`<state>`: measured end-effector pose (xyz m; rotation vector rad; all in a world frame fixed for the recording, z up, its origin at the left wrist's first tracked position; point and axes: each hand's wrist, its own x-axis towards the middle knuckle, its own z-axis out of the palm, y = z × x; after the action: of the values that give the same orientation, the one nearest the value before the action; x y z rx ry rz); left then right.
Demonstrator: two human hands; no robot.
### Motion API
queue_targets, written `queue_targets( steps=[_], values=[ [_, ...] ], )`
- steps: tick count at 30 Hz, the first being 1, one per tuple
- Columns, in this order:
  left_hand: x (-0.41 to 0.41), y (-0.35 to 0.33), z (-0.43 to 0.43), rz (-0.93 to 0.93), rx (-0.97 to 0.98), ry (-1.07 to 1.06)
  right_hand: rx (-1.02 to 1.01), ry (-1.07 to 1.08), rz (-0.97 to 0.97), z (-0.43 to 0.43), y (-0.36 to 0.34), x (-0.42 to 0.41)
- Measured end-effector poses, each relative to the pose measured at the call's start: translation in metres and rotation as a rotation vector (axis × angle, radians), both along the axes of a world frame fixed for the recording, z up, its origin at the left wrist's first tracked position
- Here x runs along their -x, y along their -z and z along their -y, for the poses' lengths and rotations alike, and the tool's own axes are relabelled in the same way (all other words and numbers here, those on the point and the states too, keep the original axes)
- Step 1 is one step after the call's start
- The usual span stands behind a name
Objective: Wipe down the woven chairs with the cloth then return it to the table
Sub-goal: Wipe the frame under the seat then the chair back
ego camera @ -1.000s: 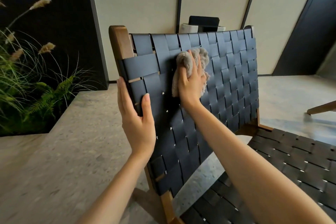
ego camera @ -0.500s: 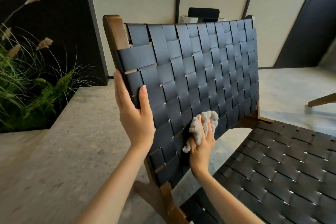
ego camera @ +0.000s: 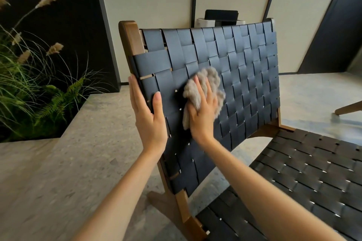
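A chair with a dark woven backrest (ego camera: 244, 68) and a brown wooden frame (ego camera: 130, 35) stands in front of me, its woven seat (ego camera: 305, 180) reaching to the lower right. My right hand (ego camera: 202, 111) presses a fluffy beige cloth (ego camera: 210, 82) against the middle left of the backrest, fingers spread over the cloth. My left hand (ego camera: 148, 115) grips the backrest's left edge, thumb on the front straps and fingers behind.
A stone ledge (ego camera: 58, 162) runs along the left, with grasses and ferns (ego camera: 29, 84) beyond it. A white and black object (ego camera: 219, 18) shows behind the backrest. Another chair's wooden leg (ego camera: 347, 108) juts in at the right.
My right hand has carried the cloth up from the lower part of the backrest to its middle; a second ago it was near the top. The left hand keeps its grip.
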<state>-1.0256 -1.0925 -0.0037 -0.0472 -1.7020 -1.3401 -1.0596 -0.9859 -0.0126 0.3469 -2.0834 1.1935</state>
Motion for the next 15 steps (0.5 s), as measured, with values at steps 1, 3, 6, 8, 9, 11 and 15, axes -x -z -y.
queue_targets(
  steps=[1, 3, 6, 8, 9, 11, 15],
  values=[
    [0.000, 0.000, 0.002, 0.003, 0.006, 0.026, -0.020, -0.033, -0.046, 0.007, -0.021, 0.008],
    [-0.001, 0.000, 0.004, 0.017, 0.019, 0.085, -0.078, -0.041, -0.122, 0.017, -0.047, 0.021],
    [-0.003, -0.002, 0.011, 0.054, 0.053, 0.139, -0.102, 0.027, -0.153, 0.021, -0.042, 0.021],
    [-0.004, -0.003, 0.013, 0.064, 0.071, 0.159, -0.078, 0.046, -0.137, 0.016, -0.016, 0.013],
    [-0.004, -0.003, 0.014, 0.070, 0.073, 0.167, -0.069, 0.049, -0.123, 0.011, 0.002, 0.008],
    [-0.005, -0.004, 0.014, 0.088, 0.071, 0.179, -0.057, 0.062, -0.087, -0.001, 0.041, -0.005],
    [-0.008, -0.007, 0.013, 0.129, 0.074, 0.188, -0.046, 0.054, 0.074, -0.029, 0.120, -0.041]
  ],
)
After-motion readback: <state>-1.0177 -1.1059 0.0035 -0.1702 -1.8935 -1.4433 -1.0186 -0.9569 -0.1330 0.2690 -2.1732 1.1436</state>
